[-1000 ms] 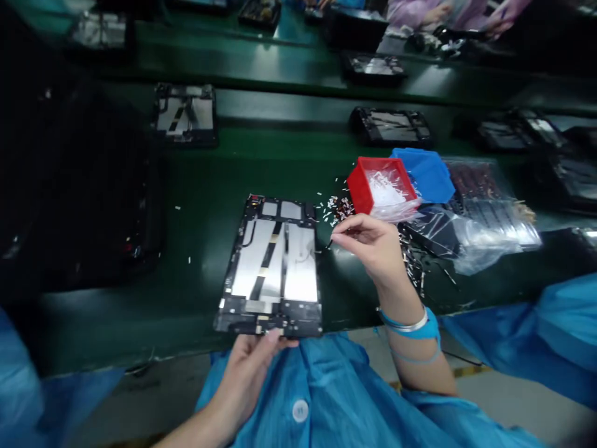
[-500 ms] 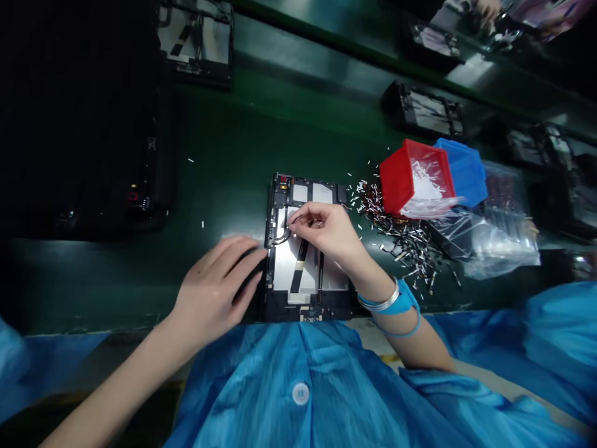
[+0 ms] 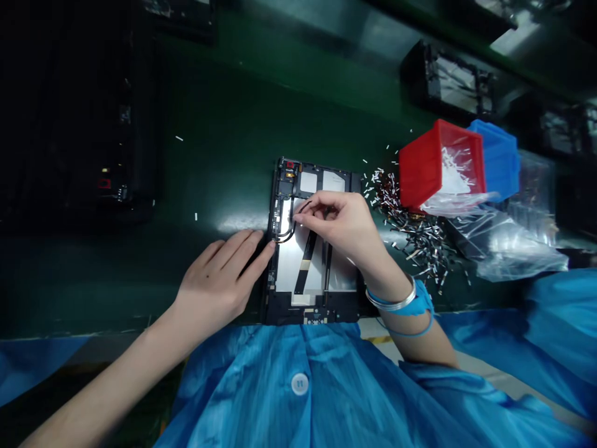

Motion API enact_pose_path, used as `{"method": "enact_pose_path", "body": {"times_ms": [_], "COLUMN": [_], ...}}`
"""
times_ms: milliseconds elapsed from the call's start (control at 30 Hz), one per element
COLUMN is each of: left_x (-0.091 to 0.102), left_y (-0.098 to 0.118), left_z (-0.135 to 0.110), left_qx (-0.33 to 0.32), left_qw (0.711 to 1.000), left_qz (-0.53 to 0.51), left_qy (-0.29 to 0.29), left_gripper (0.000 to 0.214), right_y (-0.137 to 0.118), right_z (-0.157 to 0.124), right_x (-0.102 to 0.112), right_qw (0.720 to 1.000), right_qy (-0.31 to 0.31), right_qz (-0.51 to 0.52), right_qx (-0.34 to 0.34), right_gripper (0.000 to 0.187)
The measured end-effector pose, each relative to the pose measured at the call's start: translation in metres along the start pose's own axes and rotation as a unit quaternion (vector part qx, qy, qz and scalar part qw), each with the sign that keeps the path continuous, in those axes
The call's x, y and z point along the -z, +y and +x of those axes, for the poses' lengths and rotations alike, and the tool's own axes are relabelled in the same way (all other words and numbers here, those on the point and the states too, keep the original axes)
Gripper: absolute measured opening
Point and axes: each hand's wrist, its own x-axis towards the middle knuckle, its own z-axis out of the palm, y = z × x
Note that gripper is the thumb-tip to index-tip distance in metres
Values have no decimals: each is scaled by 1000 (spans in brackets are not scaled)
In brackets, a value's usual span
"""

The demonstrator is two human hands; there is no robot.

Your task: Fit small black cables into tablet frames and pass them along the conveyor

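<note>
An opened tablet (image 3: pixel 284 274) lies flat at the bench's front edge, with its silver battery plates and black frame exposed. My right hand (image 3: pixel 342 221) is above it, thumb and forefinger pinched on a thin black cable (image 3: pixel 290 231) that curves down to the tablet's left edge. The other fingers curl into the palm. My left hand (image 3: pixel 228 270) rests at that left edge, fingers stretched out, its index fingertip touching the frame near the cable's lower end. A black flat ribbon (image 3: pixel 305 264) with a pale band crosses the battery below my right hand.
Right of the tablet lies a heap of small dark cables (image 3: pixel 426 246) and white bits. Behind it stand a red bin (image 3: pixel 422 168) holding white pieces and a blue bin (image 3: pixel 504 162), beside clear plastic bags (image 3: pixel 522 249). Black devices (image 3: pixel 448 81) are stacked farther back; a large dark stack (image 3: pixel 69 124) stands left.
My left index fingertip has come onto the tablet's left edge by the cable. My right hand keeps its pinch, slightly shifted. The view has tilted, moving the bins rightward in the picture.
</note>
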Motion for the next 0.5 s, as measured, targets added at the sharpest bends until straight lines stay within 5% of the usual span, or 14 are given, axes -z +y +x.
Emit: {"method": "enact_pose_path", "body": {"times_ms": [500], "left_x": [-1], "left_y": [-2], "left_z": [18], "left_qx": [-16], "left_qw": [995], "left_qz": [-62], "left_qy": [-75], "left_gripper": [40], "right_y": [1], "right_z": [8], "right_x": [5], "right_qw": [999], "right_qy": [-28], "right_qz": [-30], "right_qx": [-19], "right_gripper": [5]}}
